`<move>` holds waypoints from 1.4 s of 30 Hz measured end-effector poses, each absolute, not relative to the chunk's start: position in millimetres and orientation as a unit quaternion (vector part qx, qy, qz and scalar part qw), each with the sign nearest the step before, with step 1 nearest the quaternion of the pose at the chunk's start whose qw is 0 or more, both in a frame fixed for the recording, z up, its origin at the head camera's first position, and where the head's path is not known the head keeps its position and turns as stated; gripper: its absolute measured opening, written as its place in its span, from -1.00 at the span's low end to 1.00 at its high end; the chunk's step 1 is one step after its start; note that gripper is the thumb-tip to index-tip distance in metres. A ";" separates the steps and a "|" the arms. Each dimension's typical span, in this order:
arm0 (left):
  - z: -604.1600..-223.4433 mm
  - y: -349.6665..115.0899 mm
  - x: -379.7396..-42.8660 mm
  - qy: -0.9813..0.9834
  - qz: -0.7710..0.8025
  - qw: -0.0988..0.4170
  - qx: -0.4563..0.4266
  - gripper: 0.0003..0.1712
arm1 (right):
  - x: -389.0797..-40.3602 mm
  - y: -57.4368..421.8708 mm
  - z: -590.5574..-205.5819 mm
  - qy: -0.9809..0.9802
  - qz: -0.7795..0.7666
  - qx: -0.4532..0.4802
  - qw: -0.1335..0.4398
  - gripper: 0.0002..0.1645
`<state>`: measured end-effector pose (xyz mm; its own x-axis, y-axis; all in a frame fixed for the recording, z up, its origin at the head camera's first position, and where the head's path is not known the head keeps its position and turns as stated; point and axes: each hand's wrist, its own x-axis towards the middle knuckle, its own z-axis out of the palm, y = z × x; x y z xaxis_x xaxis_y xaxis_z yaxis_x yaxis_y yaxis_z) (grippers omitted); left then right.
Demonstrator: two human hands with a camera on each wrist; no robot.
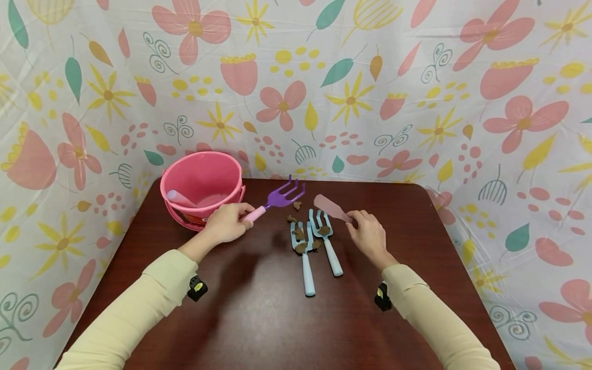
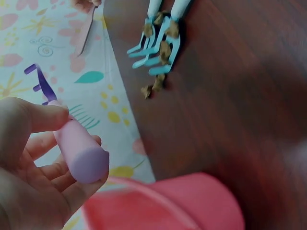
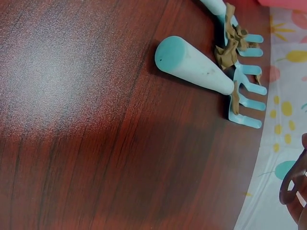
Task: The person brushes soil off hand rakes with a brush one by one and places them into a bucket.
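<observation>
My left hand (image 1: 225,224) grips the pink handle (image 2: 79,143) of a purple hand fork (image 1: 279,198), its tines pointing away to the right above the table. In my right hand (image 1: 368,235) is a flat pink spatula (image 1: 330,206), its blade angled up and left. Between and below the hands, two light blue hand forks lie side by side, the left one (image 1: 308,275) and the right one (image 1: 332,257). Brown lumps (image 1: 301,247), like clay or soil, sit on and around their tines. A few more crumbs (image 1: 297,205) lie just beyond.
A pink bucket (image 1: 222,159) stands at the back left, close to my left hand, with a pale tool handle (image 1: 180,198) leaning inside it. The dark wooden table (image 1: 259,329) meets a flowered cloth (image 1: 282,133) at the back and sides.
</observation>
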<state>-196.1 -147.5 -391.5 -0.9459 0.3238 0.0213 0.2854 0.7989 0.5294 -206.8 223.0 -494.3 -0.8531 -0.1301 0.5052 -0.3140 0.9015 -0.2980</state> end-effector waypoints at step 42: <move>-281.6 -198.4 -214.0 0.991 0.021 0.004 0.129 -0.54 | -201.8 226.9 -492.0 -0.945 0.182 0.131 0.240 -0.74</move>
<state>-214.0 -198.4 -281.6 -0.9669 0.2550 -0.0024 0.2547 0.9661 0.0425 -201.8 226.9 -492.0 -0.8510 -0.1602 0.5002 -0.3342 0.8998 -0.2804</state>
